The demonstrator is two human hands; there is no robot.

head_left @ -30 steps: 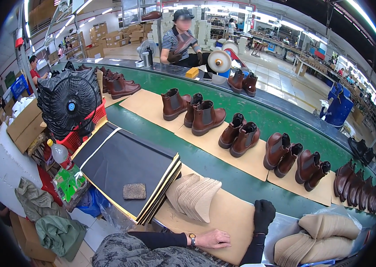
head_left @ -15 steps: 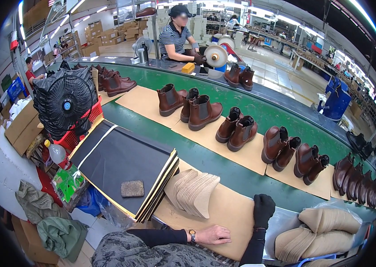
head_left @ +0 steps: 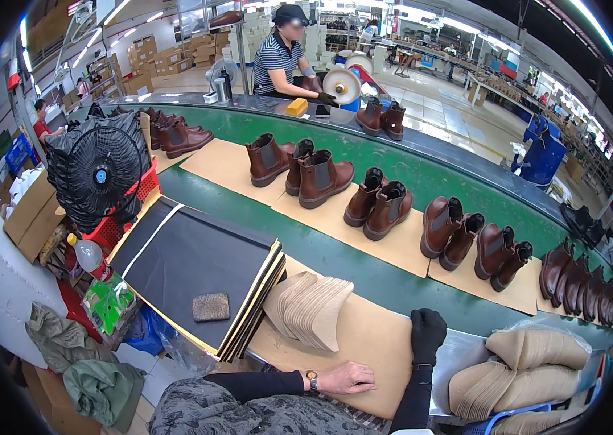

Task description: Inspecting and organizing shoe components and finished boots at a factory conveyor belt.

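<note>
Boots (head_left: pixel 588 279) at right cut off by the dark rim, insole stacks (head_left: pixel 517 377) clipped at the lower edge, left hand (head_left: pixel 346 378) fingertips partly tucked under, distant worker's face blurred

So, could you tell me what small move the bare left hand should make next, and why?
Probably a short reach forward to the fanned stack of tan insoles. The left hand lies flat and empty on the cardboard sheet just below that stack, while the gloved right hand rests at the conveyor's edge, also holding nothing.
</note>
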